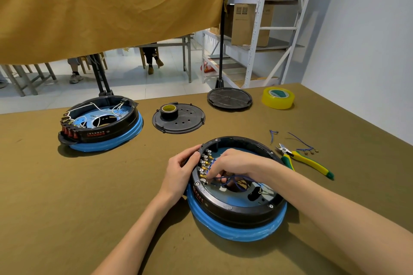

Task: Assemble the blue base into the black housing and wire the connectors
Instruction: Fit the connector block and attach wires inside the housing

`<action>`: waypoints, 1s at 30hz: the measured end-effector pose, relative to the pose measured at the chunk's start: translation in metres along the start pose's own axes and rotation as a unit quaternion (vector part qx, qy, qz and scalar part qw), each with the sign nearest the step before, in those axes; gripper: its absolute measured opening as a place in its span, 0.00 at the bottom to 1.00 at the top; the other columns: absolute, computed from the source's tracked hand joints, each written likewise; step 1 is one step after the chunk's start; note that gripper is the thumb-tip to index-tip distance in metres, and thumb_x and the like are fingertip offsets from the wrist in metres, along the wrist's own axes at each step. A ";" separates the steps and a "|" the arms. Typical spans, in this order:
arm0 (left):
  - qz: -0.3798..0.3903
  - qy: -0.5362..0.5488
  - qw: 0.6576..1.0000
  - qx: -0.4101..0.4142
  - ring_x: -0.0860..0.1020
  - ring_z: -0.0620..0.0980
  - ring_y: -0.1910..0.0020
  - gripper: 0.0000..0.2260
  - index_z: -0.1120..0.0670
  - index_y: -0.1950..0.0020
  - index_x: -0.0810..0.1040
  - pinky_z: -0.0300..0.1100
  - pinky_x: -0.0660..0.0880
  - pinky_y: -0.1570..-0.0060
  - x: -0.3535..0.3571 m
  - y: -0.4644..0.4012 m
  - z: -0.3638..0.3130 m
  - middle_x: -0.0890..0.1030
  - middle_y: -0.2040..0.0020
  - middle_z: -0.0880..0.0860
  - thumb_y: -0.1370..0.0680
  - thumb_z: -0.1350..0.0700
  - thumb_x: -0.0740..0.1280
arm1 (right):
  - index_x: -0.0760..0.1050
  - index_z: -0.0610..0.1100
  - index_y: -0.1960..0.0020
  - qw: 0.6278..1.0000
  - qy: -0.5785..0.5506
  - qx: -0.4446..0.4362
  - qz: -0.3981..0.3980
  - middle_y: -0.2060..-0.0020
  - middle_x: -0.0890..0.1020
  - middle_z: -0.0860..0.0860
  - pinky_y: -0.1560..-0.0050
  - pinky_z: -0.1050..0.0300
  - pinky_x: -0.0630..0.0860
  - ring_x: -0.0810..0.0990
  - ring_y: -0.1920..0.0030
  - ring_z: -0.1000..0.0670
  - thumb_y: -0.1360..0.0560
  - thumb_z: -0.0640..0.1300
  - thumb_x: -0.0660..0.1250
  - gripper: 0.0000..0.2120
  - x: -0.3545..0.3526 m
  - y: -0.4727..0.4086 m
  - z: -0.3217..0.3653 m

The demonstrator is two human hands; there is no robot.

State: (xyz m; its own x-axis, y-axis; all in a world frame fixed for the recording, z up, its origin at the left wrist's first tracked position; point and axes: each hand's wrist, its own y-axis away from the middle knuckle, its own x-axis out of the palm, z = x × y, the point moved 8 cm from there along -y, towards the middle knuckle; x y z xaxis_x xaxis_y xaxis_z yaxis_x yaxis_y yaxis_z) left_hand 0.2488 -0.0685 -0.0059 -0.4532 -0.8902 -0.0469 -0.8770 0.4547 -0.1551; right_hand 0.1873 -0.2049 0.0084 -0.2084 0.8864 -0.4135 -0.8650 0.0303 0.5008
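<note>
Head view shows, low and right of centre, the black housing seated on its blue base, left hand clasping the rim, right hand pinching a limp blue wire, best held near its terminal.

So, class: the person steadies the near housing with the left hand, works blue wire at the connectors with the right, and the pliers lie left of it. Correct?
Not quite. The head view shows the pliers right of the near housing; the rest stands.
</note>
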 end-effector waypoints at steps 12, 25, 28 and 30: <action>0.002 0.005 1.000 0.004 0.83 0.41 0.42 0.15 0.54 0.30 0.79 0.34 0.79 0.48 0.001 -0.001 0.001 0.85 0.41 0.45 0.17 0.56 0.66 | 0.85 0.45 0.58 1.000 -0.021 -0.016 -0.008 0.65 0.82 0.52 0.67 0.66 0.76 0.78 0.67 0.55 0.26 0.44 0.76 0.03 -0.004 0.003 0.004; 0.066 -0.084 0.994 0.002 0.72 0.37 0.28 0.28 0.50 0.21 0.69 0.40 0.66 0.25 0.011 0.001 0.003 0.75 0.26 0.47 0.17 0.39 0.52 | 0.86 0.38 0.49 0.999 -0.017 -0.020 -0.019 0.66 0.83 0.52 0.67 0.66 0.76 0.78 0.69 0.57 0.26 0.44 0.76 0.10 -0.006 0.005 0.005; 0.083 -0.103 0.991 -0.003 0.68 0.44 0.24 0.32 0.48 0.19 0.65 0.51 0.61 0.21 0.013 0.004 0.002 0.71 0.23 0.49 0.19 0.35 0.48 | 0.85 0.37 0.49 0.999 -0.007 -0.019 -0.033 0.69 0.82 0.53 0.68 0.65 0.75 0.78 0.70 0.57 0.26 0.45 0.76 0.12 -0.006 0.004 0.006; 0.088 -0.128 0.988 0.007 0.64 0.41 0.22 0.33 0.47 0.18 0.62 0.46 0.58 0.20 0.012 0.006 0.000 0.67 0.20 0.47 0.20 0.32 0.47 | 0.85 0.37 0.49 0.999 0.003 -0.020 -0.040 0.68 0.82 0.53 0.67 0.63 0.75 0.78 0.69 0.56 0.27 0.46 0.76 0.13 -0.007 0.004 0.007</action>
State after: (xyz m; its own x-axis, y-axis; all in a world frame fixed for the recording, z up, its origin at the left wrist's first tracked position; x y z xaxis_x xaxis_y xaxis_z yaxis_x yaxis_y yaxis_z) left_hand 0.2380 -0.0762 -0.0078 -0.5419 -0.7760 -0.3227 -0.7848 0.6046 -0.1363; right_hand 0.1887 -0.2075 0.0182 -0.1416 0.8787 -0.4559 -0.8962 0.0818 0.4360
